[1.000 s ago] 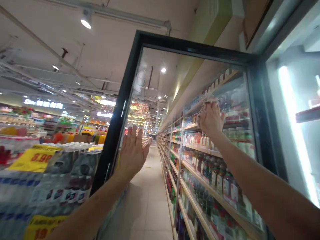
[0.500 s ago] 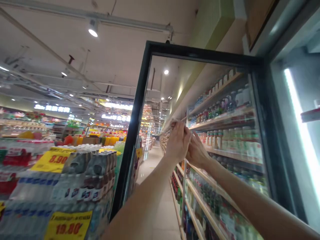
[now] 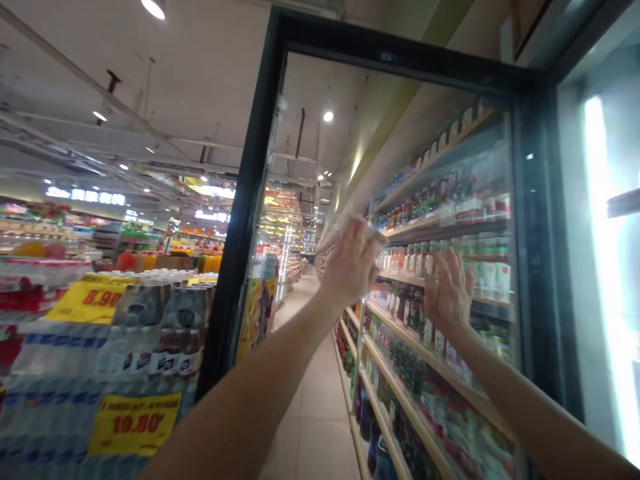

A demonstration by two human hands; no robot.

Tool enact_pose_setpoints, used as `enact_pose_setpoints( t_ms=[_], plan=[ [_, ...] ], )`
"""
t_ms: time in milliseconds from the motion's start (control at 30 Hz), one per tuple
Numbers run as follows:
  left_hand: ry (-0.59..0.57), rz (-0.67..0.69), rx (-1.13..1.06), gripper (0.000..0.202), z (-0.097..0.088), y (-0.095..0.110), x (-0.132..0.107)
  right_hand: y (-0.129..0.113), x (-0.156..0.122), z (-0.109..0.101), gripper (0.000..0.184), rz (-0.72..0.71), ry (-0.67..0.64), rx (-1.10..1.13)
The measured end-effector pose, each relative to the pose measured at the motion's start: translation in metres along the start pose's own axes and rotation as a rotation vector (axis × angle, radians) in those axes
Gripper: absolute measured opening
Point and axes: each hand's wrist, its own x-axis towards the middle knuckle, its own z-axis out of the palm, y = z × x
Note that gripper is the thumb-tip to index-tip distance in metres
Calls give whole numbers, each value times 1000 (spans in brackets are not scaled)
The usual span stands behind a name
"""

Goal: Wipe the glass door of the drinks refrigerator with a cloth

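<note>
A framed glass door (image 3: 400,53) stands open in front of me, its dark frame running up the left and across the top. My left hand (image 3: 347,267) is raised to the glass with its palm turned away from me. Under its fingers shows the edge of a thin, pale cloth (image 3: 377,237), blurred, perhaps a wipe. To its right, my right hand (image 3: 449,290) has its fingers spread and holds nothing. It is up close to the pane; whether it touches cannot be made out.
Through the glass, shelves of bottles (image 3: 420,257) line the right of an aisle floor (image 3: 295,400). Packed bottles (image 3: 150,360) with yellow price signs (image 3: 135,423) are stacked at left. A bright cabinet light (image 3: 603,220) glows at the far right.
My hands, together before, are now apart: the right has moved right and opened, while the left stays at the glass with the cloth. The door frame appears larger and higher in view.
</note>
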Motion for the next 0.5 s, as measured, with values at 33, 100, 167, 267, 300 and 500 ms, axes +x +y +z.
enact_pose_setpoints(
  t_ms=[33, 100, 167, 267, 300, 500],
  plan=[
    [-44, 157, -10, 49, 3, 7, -4, 1, -1, -1, 49, -10, -6, 6],
    [-85, 247, 14, 45, 0, -1, -7, 5, -3, -1, 49, -51, -10, 16],
    [-29, 8, 93, 44, -15, -33, -3, 8, -6, -1, 50, -83, -5, 12],
    [137, -412, 161, 50, -30, -70, 4, 8, -9, 1, 52, -72, 9, -14],
    [148, -426, 153, 52, -28, -66, 4, 8, -9, 2, 52, -65, 11, -21],
    [-65, 248, 17, 52, 21, 30, -24, 12, -11, 2, 54, -111, -24, -37]
  ],
)
